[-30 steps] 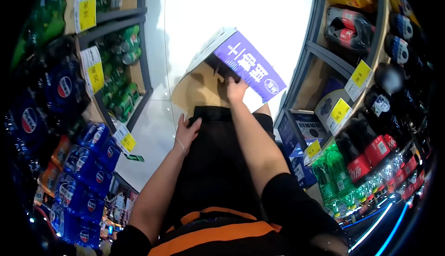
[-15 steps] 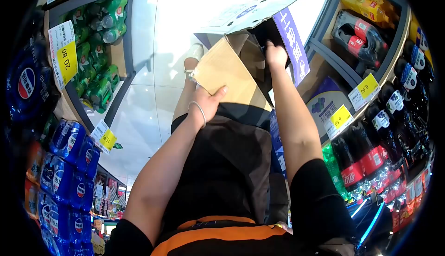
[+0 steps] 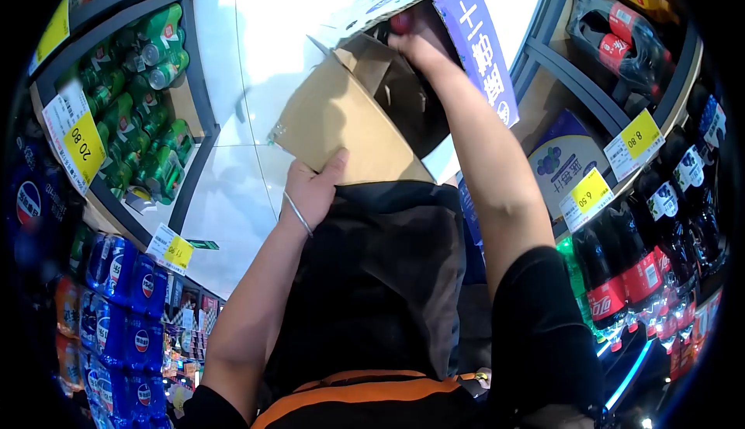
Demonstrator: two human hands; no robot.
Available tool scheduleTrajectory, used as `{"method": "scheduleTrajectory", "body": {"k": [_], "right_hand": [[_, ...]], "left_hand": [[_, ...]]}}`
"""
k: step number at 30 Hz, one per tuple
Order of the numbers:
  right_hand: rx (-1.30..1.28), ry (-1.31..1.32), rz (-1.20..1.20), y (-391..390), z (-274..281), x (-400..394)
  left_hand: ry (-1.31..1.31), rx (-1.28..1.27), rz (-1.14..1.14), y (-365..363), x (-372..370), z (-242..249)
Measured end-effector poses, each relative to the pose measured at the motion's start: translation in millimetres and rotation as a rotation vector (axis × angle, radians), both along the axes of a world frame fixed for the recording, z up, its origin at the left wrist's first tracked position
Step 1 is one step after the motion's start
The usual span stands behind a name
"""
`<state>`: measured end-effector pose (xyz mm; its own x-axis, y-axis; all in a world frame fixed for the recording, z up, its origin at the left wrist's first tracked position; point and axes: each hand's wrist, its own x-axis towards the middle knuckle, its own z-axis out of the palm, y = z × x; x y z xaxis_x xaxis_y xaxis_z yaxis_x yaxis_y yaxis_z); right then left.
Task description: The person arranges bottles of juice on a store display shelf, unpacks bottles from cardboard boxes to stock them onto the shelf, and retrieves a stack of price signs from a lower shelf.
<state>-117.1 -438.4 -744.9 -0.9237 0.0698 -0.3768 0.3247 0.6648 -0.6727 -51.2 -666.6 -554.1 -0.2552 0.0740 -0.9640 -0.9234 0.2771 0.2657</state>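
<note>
An open cardboard box [image 3: 353,122] with a purple printed side flap [image 3: 477,48] is tilted in front of my body. My left hand [image 3: 317,188] grips the edge of its brown flap, thumb on top and fingers underneath. Reaching into the box's opening, my right hand [image 3: 415,45] is closed around something at the far side. A small red part and something dark show beside its fingers; the rest is hidden by the box and the hand. The box's inside looks dark, with folded brown cardboard [image 3: 380,72] in it.
Green can packs [image 3: 147,79] fill the left shelf, with blue can packs [image 3: 124,305] below. To the right are a shelf with bundled cola bottles [image 3: 621,37], a blueberry juice carton [image 3: 563,157] and rows of dark bottles [image 3: 621,266]. Yellow price tags [image 3: 586,196] line the shelf edges.
My right hand has moved up and left within the box, and a red part now shows beside it. My left hand and the brown flap have shifted left and slightly down.
</note>
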Motion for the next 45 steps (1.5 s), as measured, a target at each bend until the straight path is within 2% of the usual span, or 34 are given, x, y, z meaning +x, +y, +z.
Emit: {"method": "scheduleTrajectory", "body": {"k": [1,2,3,4,5,6,7,8,10,11,15,17,18,20,22,24,25,26,30,31,32,35,38,39,40,41,43,45], "right_hand": [[0.053,-0.316,0.037,4,34,2],[0.113,-0.206,0.074,8,42,24],[0.047,-0.191,0.084,17,56,41],[-0.026,-0.333,0.060,25,83,49],[0.102,-0.328,0.088,31,104,59],[0.177,-0.236,0.138,39,121,70],[0.200,-0.292,0.117,42,145,72],[0.225,-0.223,0.118,43,166,75],[0.155,-0.166,0.056,46,215,79],[0.173,-0.124,0.022,47,243,78],[0.116,0.097,-0.258,62,355,76],[-0.001,0.062,-0.468,73,405,90],[-0.093,0.073,-0.554,79,431,96],[-0.245,0.136,-0.637,84,483,103],[-0.318,0.252,-0.588,87,538,96],[-0.406,0.296,-0.641,86,585,100],[-0.469,0.324,-0.615,84,610,101],[-0.346,0.371,-0.510,88,626,113],[0.129,0.281,-0.368,80,723,125],[0.122,0.292,-0.375,80,745,130],[0.195,0.363,-0.277,88,764,135],[0.145,0.311,-0.034,120,809,156],[-0.004,0.244,0.158,161,836,182],[0.062,0.255,0.197,173,845,189],[0.068,0.273,0.179,188,851,197],[0.060,0.261,0.149,206,856,206],[0.061,0.253,0.064,253,873,224],[0.103,0.303,-0.146,296,901,247]], "left_hand": [[0.057,-0.018,0.001,1,-5,0],[0.115,-0.037,0.002,2,-11,1],[0.129,-0.032,-0.025,4,-16,1],[0.137,-0.028,-0.030,5,-24,2],[0.129,0.009,-0.096,8,-34,2],[0.123,0.044,-0.160,12,-43,4],[0.187,-0.008,-0.250,21,-48,8],[0.199,-0.007,-0.252,25,-52,5],[0.262,-0.181,-0.481,36,-61,-1],[0.194,-0.175,-0.481,50,-84,20],[0.150,-0.163,-0.555,39,-136,32],[0.389,-0.280,-0.296,19,-149,21],[0.708,-0.637,-0.552,21,-160,42],[0.661,-0.288,-0.285,55,-183,139],[0.231,0.177,0.060,69,-167,174],[-0.115,0.827,0.306,89,-145,207],[-0.090,0.866,0.303,90,-142,228],[-0.073,0.925,0.284,95,-142,248],[-0.216,0.892,0.160,116,-128,319],[-0.279,0.899,0.072,125,-123,340],[-0.335,0.890,-0.008,133,-121,355],[-0.565,0.893,-0.203,165,-103,373],[-0.830,0.925,-0.247,202,-78,372],[-0.702,0.919,-0.356,220,-70,373],[-0.998,1.089,-0.238,243,-67,375],[-0.816,0.996,-0.376,265,-63,381],[-0.667,0.857,-0.508,321,-54,402],[-0.737,0.802,-0.548,387,-50,430]]}}
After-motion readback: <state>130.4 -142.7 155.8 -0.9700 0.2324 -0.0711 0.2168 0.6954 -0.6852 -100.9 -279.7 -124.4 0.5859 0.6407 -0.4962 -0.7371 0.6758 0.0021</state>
